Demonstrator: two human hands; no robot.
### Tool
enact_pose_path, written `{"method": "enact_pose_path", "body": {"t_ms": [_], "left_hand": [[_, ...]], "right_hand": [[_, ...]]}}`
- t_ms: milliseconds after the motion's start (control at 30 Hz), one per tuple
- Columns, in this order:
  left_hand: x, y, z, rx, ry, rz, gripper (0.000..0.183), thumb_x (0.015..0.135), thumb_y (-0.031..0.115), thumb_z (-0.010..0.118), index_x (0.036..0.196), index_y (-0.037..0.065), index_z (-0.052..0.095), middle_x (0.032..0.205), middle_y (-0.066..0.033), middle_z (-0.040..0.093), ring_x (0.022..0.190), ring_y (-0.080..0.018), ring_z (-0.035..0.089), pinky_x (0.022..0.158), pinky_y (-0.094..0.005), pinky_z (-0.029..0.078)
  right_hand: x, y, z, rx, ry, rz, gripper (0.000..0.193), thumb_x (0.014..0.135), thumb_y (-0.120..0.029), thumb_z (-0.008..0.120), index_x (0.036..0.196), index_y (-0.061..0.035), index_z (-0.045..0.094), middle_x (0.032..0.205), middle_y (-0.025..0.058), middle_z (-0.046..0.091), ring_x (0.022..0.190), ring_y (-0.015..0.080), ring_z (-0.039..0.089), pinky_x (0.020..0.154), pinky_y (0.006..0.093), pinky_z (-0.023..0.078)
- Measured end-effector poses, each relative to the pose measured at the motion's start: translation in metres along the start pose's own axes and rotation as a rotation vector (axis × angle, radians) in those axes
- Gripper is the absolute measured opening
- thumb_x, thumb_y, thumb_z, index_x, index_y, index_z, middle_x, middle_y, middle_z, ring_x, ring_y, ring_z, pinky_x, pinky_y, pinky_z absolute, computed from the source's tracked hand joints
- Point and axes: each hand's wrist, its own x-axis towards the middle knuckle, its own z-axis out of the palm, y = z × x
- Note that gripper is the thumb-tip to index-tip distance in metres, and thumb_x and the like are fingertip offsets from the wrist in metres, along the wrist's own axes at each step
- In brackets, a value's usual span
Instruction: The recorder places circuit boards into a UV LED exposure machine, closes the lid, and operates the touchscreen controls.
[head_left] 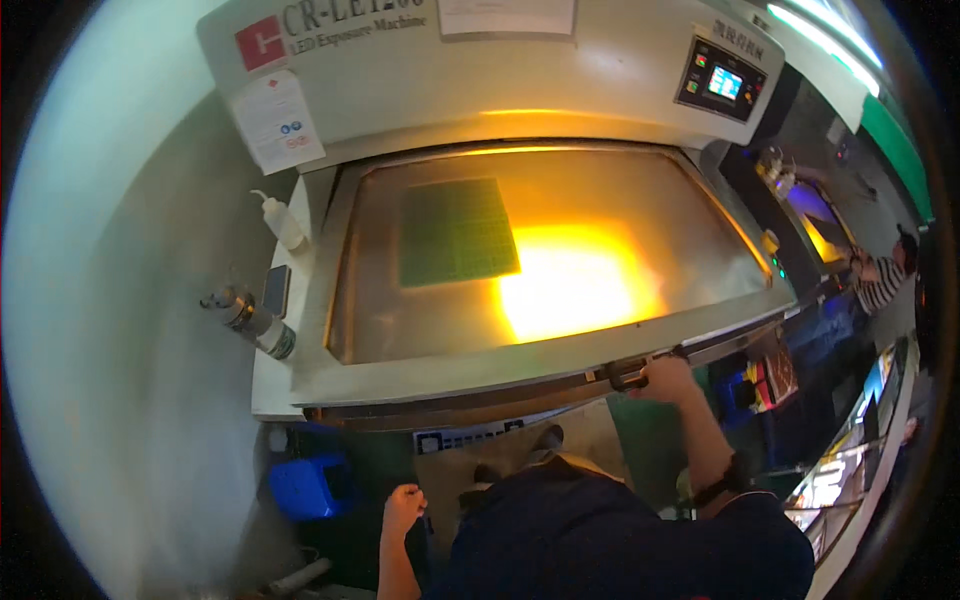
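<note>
My right hand (668, 380) is closed round a dark handle (632, 377) on the front edge of a large exposure machine (420, 392). Low down at my left side, clear of the machine, hangs my left hand (404, 507), its fingers curled in and nothing showing in them. A dark green rectangular panel (457, 232) with a faint grid lies on the left half of the shiny framed bed (385, 328). Bright yellow light glows on the bed just right of the panel.
On the left ledge are a white squeeze bottle (281, 222), a phone (277, 291) and a clear bottle (262, 329). A blue bin (305, 487) stands on the floor below. A control panel (720, 80) sits on the upper housing. At far right, a person in striped sleeves (882, 284) works at another station.
</note>
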Motion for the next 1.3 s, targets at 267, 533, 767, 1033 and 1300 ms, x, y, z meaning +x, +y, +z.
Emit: {"method": "enact_pose_path", "body": {"t_ms": [267, 533, 767, 1033, 1300], "left_hand": [[0.106, 0.178, 0.037, -0.168, -0.097, 0.432, 0.03, 0.097, 0.018, 0.058, 0.118, -0.002, 0.056, 0.085, -0.0102, 0.067, 0.069, -0.0148, 0.061, 0.06, -0.0301, 0.052], [0.332, 0.27, 0.066, 0.467, 0.44, 0.686, 0.08, 0.087, 0.043, 0.069, 0.145, 0.0, 0.035, 0.143, -0.0294, 0.043, 0.13, -0.0413, 0.046, 0.106, -0.0529, 0.038], [0.261, 0.343, 0.142, 0.825, 0.687, 0.036, 0.127, 0.066, 0.075, 0.071, 0.156, 0.008, 0.011, 0.158, -0.0296, 0.004, 0.146, -0.0482, 0.005, 0.114, -0.0649, 0.008], [0.304, 0.34, 0.071, 0.93, 0.653, 0.077, 0.112, 0.056, 0.059, 0.088, 0.138, 0.004, 0.033, 0.142, -0.0207, 0.034, 0.127, -0.0395, 0.039, 0.095, -0.0624, 0.041], [0.315, 0.325, 0.054, -0.101, -0.217, -0.017, 0.065, 0.075, 0.031, 0.083, 0.12, -0.002, 0.049, 0.111, -0.0142, 0.06, 0.077, -0.0313, 0.063, 0.047, -0.0409, 0.053]], "right_hand": [[-0.049, 0.044, -0.137, 0.029, 0.684, -0.203, 0.035, 0.059, -0.045, 0.078, 0.067, -0.014, 0.063, 0.068, 0.006, 0.063, 0.066, 0.0296, 0.063, 0.059, 0.0426, 0.047], [-0.025, 0.049, -0.217, -0.114, 1.379, -0.453, 0.031, 0.063, -0.039, 0.073, 0.074, -0.0162, 0.056, 0.07, -0.0021, 0.059, 0.067, 0.0183, 0.062, 0.067, 0.0323, 0.046], [0.002, 0.07, -0.267, -0.275, 1.689, -0.504, 0.03, 0.087, -0.041, 0.06, 0.078, -0.0133, 0.063, 0.064, -0.0024, 0.055, 0.056, 0.0148, 0.057, 0.062, 0.0267, 0.041], [0.037, 0.08, -0.325, -0.309, 1.838, -0.409, 0.019, 0.071, -0.034, 0.063, 0.072, -0.0179, 0.054, 0.065, -0.0054, 0.051, 0.06, 0.0097, 0.056, 0.059, 0.0254, 0.038], [0.056, 0.083, -0.346, -0.284, 1.913, -0.415, 0.028, 0.071, -0.046, 0.066, 0.079, -0.0192, 0.061, 0.062, -0.0048, 0.046, 0.052, 0.0112, 0.048, 0.055, 0.0278, 0.035]]}}
